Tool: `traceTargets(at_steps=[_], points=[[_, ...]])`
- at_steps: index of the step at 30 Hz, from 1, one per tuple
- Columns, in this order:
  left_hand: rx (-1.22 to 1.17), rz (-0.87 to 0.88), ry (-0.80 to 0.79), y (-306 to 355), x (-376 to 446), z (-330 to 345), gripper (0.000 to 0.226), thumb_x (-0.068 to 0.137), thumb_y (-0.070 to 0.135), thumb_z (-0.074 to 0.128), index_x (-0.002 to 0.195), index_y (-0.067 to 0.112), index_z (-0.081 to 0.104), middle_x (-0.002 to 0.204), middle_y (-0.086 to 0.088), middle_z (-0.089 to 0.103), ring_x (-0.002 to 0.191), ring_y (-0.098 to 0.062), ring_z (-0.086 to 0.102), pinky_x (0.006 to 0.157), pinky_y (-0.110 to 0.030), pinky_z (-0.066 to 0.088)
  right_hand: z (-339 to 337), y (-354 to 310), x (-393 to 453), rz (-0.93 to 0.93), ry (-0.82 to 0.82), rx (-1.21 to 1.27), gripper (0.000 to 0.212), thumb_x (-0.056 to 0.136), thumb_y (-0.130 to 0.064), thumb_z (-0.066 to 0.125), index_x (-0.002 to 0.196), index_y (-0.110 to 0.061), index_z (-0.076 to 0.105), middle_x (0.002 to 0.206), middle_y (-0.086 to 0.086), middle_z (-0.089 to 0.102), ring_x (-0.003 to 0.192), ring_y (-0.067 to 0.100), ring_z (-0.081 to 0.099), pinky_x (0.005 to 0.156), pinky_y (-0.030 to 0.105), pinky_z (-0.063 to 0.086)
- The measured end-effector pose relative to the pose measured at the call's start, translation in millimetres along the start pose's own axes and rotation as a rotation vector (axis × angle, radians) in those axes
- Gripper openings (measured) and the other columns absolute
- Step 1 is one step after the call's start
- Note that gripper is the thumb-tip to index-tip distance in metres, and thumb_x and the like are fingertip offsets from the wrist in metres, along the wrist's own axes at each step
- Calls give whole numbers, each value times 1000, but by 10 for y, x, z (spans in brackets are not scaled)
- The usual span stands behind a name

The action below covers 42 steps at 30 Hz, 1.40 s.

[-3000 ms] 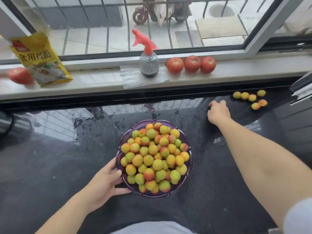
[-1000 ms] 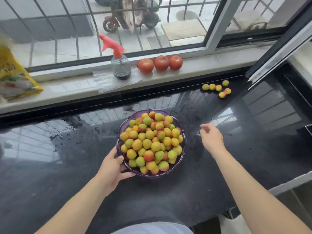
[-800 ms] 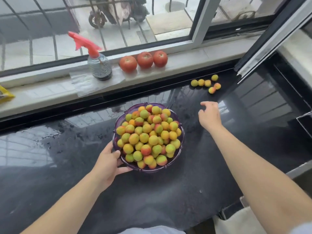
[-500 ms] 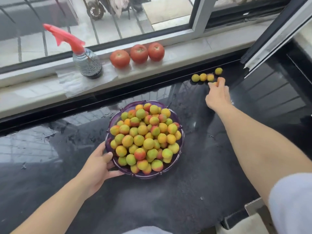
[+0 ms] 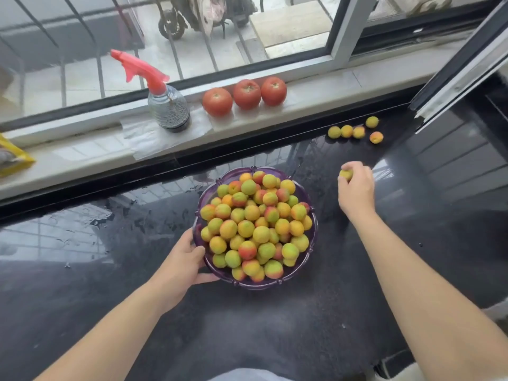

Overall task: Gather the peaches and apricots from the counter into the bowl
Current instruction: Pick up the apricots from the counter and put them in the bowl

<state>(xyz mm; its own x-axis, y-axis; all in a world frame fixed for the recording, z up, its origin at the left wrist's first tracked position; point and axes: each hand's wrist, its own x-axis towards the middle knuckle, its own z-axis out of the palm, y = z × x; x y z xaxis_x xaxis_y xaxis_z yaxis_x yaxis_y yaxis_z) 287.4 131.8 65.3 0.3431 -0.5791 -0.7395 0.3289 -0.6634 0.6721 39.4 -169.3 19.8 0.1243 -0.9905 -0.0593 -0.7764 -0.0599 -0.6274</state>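
Five loose fruits point(image 5: 353, 131) lie near the counter's back edge toward its right end, four in a rough row and one just in front, all small, round and yellow-orange. Between them and the bowl point(image 5: 312, 244) hangs the right hand point(image 5: 356, 191), fingers curled round one yellow fruit point(image 5: 345, 174) held above the counter point(image 5: 316, 320), just right of the bowl's far rim. The left hand point(image 5: 182, 264) grips the bowl's near-left rim, thumb over the edge and fingers beneath. The bowl is translucent purple with a scalloped rim, standing near the middle of the counter and heaped above its rim with small round fruit, yellow and green with red blush. Nothing lies between the right hand and the bowl. The counter is glossy black stone with fine speckles, wet with scattered droplets toward its back left, and it mirrors the window. Behind its back edge runs a pale sill point(image 5: 316, 90), one step higher. On the sill stand a clear ribbed spray bottle point(image 5: 168, 108) with a red trigger head, set on a crumpled white sheet point(image 5: 140, 136), and to its right three smooth red tomatoes point(image 5: 246, 96) side by side, touching. A yellow bag point(image 5: 11, 160) shows at the sill's left end, cut off by the frame. Beyond the window, metal bars and a parked scooter point(image 5: 198, 12) on grey paving are visible.
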Motion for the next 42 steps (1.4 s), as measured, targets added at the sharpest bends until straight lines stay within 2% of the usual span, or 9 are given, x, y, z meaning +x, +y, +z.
traceTargets(at_steps=[4,7,11,17,25,32,36,39,42], points=[[32,43,-25,51,-29,17,52,110,3,39,148,37,49,140,4,70,115,-25,76,88,-56,65,-138,-28,-611,-42,-48,118,41,94,-16,62,134,-27,57,123,0,56,109,24,57,98,38,46],[19,76,-24,81,-84,56,63,108,0,40,151,47,42,144,12,64,121,-21,72,85,-52,67,-330,-217,-1063,-41,-73,219,35,94,-22,67,129,-29,66,117,-7,65,103,15,63,99,38,50],[-20,76,9,7,-159,110,65,109,1,39,153,48,37,146,13,59,123,-20,69,82,-49,67,-418,-446,-1677,-186,-132,270,29,89,-14,74,117,-22,71,112,-7,66,102,7,62,95,27,51],[-30,29,50,-103,-202,133,67,107,0,38,146,55,40,148,7,61,120,-30,71,73,-44,67,-172,-564,-2004,-374,-174,158,31,87,-4,74,115,-18,71,118,-8,56,110,2,55,95,4,38],[23,-23,86,-27,-212,147,69,108,-3,35,156,46,32,148,0,59,110,-33,75,66,-39,67,-103,-563,-1847,-446,-173,86,30,88,-8,73,116,-19,70,117,-11,57,106,4,56,92,18,44],[49,-36,102,-24,-206,133,69,109,-4,38,158,44,31,143,-2,61,105,-32,76,72,-43,67,-54,-553,-1807,-479,-195,71,35,87,-10,75,120,-21,69,119,-10,57,108,6,56,95,20,46],[56,-40,94,-4,-215,122,68,109,-3,41,157,44,31,144,-2,61,106,-32,76,72,-43,68,-136,-529,-1744,-409,-223,155,38,90,-19,73,126,-25,64,123,-11,55,112,2,54,97,16,43],[62,-38,80,7,-217,105,66,109,-1,43,157,43,32,143,-1,61,107,-31,75,75,-44,68,-185,-424,-1608,-203,-61,298,28,93,-12,65,120,-20,67,115,-4,60,99,-1,60,92,22,50],[102,2,71,-8,-198,74,60,110,5,44,156,43,32,147,0,59,113,-29,73,83,-46,67,-211,-241,-1350,-6,33,224,27,95,-7,56,118,-15,68,115,1,62,92,7,60,93,30,48]])
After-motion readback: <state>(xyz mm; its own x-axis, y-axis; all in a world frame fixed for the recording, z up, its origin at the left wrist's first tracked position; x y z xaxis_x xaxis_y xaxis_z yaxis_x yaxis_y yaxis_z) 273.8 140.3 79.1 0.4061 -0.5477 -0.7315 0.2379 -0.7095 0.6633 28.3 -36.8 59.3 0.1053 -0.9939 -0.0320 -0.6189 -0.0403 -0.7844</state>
